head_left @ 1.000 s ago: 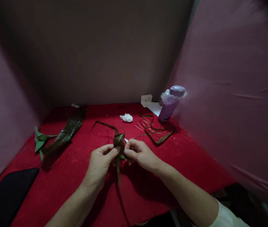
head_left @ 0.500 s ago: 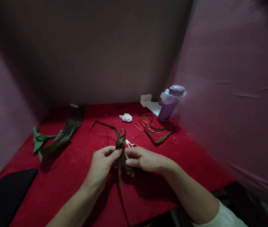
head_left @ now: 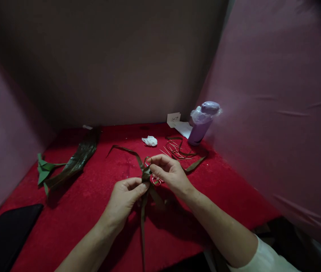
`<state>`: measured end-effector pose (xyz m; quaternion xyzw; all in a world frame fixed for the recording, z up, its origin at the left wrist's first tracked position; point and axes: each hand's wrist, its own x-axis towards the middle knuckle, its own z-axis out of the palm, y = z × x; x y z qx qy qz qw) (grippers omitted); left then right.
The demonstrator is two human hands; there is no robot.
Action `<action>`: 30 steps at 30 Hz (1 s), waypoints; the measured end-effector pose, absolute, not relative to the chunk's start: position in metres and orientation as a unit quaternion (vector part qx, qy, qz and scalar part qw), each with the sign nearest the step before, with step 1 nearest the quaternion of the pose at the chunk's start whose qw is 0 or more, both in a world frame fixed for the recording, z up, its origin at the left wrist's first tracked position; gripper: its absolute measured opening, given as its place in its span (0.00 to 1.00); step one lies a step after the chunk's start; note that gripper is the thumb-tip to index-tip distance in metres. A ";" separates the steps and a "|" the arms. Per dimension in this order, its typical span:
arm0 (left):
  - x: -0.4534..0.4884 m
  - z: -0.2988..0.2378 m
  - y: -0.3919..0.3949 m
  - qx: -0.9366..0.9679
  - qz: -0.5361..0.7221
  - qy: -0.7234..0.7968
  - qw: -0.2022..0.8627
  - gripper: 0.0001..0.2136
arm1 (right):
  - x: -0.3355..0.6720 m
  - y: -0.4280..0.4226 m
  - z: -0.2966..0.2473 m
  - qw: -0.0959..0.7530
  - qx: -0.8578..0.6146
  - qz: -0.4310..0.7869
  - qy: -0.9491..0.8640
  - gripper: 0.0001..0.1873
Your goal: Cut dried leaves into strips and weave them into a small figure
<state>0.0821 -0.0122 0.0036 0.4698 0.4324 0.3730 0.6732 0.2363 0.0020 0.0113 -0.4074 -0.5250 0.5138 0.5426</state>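
A folded dark green leaf strip piece (head_left: pixel 146 175), knotted in the middle with a small loop on top, is held above the red cloth. My left hand (head_left: pixel 124 196) pinches its lower part between thumb and fingers. With bent fingers, my right hand (head_left: pixel 171 174) grips the small leaf loop at the top. One long end arches to the upper left, and other ends hang down toward me. Partly hidden behind the piece and my right hand, scissors (head_left: pixel 156 181) lie on the cloth.
Thin sticks (head_left: pixel 174 147) and a loose curled leaf strip (head_left: pixel 196 165) lie at right, near a purple bottle (head_left: pixel 198 130), white paper (head_left: pixel 183 129) and a crumpled tissue (head_left: pixel 150 141). At left are a wide dark leaf (head_left: pixel 82 153), a folded green leaf shape (head_left: pixel 45 168) and a black flat object (head_left: pixel 10 230).
My right hand has moved up from the lower leaf ends to the loop at the top. The left hand keeps its pinch on the leaf piece.
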 end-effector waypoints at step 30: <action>0.078 -0.006 -0.006 0.456 0.439 0.435 0.640 0.10 | 0.242 -0.011 0.004 0.293 -0.437 0.679 -0.512 0.19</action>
